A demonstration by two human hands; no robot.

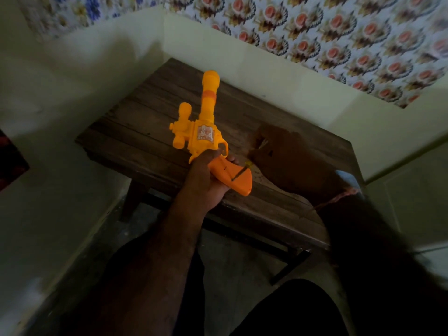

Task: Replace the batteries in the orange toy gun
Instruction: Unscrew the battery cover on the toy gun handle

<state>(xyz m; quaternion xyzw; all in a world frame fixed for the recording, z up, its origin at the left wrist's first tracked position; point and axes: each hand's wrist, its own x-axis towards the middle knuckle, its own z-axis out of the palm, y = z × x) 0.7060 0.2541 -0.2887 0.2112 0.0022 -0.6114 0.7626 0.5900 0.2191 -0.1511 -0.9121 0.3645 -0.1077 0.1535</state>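
A dark wooden table (150, 132) stood in the corner of a room, pushed against pale walls (242, 52) with flowered wallpaper (339, 32) above them. Its near edge ran across the person's legs, which were dark and mostly cut off at the bottom of the view.

The orange toy gun (206, 132) was held over the middle of the table, toward its near edge, with the barrel pointing at the far corner and the handle toward the person. A pale sticker sat on the side of its body, but the print on it was too blurred to read. No other writing could be made out.

The left hand (206, 180) gripped the gun at the handle from below and from the left, fingers curled round it, the fingertips showing past the trigger guard on the far side.

The right hand (291, 156) hovered just beside the handle, above the table's near right part. It was deep in shadow and smeared by motion, so the lie of its fingers was hard to judge; they seemed to be closed round the yellowish handle of a small screwdriver (240, 172). The thin dark shaft of the tool slanted down, and its tip touched the flat side of the gun's handle. A reddish thread (339, 197) circled the right wrist.
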